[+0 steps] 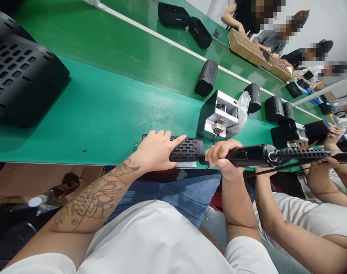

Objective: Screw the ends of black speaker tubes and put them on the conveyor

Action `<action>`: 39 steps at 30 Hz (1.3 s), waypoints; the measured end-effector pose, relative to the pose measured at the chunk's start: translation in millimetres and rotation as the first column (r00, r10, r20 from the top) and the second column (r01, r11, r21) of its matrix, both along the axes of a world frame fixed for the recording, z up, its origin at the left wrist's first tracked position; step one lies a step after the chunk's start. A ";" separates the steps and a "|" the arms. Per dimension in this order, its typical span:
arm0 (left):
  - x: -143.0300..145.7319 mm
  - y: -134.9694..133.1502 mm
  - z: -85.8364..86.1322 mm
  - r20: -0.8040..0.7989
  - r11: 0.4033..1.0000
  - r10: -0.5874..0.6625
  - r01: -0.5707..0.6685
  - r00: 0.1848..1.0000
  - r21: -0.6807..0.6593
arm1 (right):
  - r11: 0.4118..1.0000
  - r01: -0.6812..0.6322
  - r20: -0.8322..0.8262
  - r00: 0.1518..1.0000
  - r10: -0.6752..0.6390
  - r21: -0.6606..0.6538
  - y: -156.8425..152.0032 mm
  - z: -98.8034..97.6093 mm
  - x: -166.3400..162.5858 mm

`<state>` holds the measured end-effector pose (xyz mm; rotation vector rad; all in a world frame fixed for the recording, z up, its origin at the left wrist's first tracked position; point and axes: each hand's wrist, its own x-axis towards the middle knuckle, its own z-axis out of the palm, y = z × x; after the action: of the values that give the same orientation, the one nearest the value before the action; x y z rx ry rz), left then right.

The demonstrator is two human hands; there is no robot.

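Observation:
My left hand (159, 150) is over a black perforated casing (190, 149) at the bench's front edge, gripping it from above. Its index finger stretches along the top and the thumb lies on the near side. My right hand (226, 156) is wrapped round a black electric screwdriver (249, 155), held almost level. The screwdriver's front end meets the right end of the casing; the bit and any screw are hidden. Just behind stands a black and silver screw feeder (219, 116).
Large black casings (21, 80) stand at the left. Another black casing (207, 78) stands behind the feeder, beside a clear plastic bag (242, 114). A co-worker's arms (273, 213) are close on the right. Across the green bench (104, 110), people work at a cardboard tray (247, 47).

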<state>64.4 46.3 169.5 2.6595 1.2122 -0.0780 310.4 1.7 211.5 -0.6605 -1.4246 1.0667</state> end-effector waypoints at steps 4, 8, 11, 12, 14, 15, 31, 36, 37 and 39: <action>0.1 0.0 -1.1 0.008 1.000 0.005 -0.005 1.000 0.006 | 0.999 -0.048 0.005 0.999 0.048 0.006 0.5 -2.5 0.9; -0.1 -0.2 -3.3 0.027 1.000 0.011 -0.011 1.000 0.007 | 1.000 -0.026 0.031 0.999 0.026 -0.002 -5.5 -4.0 1.3; 0.2 0.4 -5.1 0.026 1.000 0.007 -0.007 1.000 0.023 | 0.996 0.087 0.002 0.996 -0.087 0.032 -0.7 1.1 10.0; 0.3 0.6 -5.8 0.027 1.000 0.005 -0.006 1.000 0.029 | 0.986 0.158 -0.015 0.987 -0.158 0.053 5.6 3.7 15.8; 0.5 0.8 -7.2 0.031 0.999 0.004 -0.005 1.000 0.038 | 0.927 0.359 -0.057 0.933 -0.355 0.111 26.0 8.0 30.7; 0.6 0.7 -7.9 0.032 0.999 0.005 -0.006 0.999 0.042 | 0.873 0.467 -0.076 0.884 -0.460 0.144 39.2 9.0 39.1; -60.0 -1.8 -43.2 0.547 0.988 -0.126 0.055 0.828 0.144 | 0.738 0.655 -0.068 0.754 -0.653 0.162 65.4 4.5 58.0; -91.7 -6.4 -105.5 0.779 0.997 -0.049 -0.013 0.625 0.073 | 0.892 0.385 -0.112 0.923 -0.369 0.238 9.4 28.6 5.5; -92.4 -7.6 -115.3 0.797 0.998 -0.033 -0.027 0.603 0.061 | 0.916 0.314 -0.094 0.949 -0.300 0.249 2.1 28.9 -7.1; -90.4 -9.4 -128.5 0.818 0.997 -0.022 -0.043 0.575 0.057 | 0.949 0.190 -0.067 0.982 -0.179 0.252 -6.1 25.8 -30.7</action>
<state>-26.0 36.9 41.0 2.2151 0.8739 1.1096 279.7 -4.5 237.3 -0.5659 -1.4033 0.7298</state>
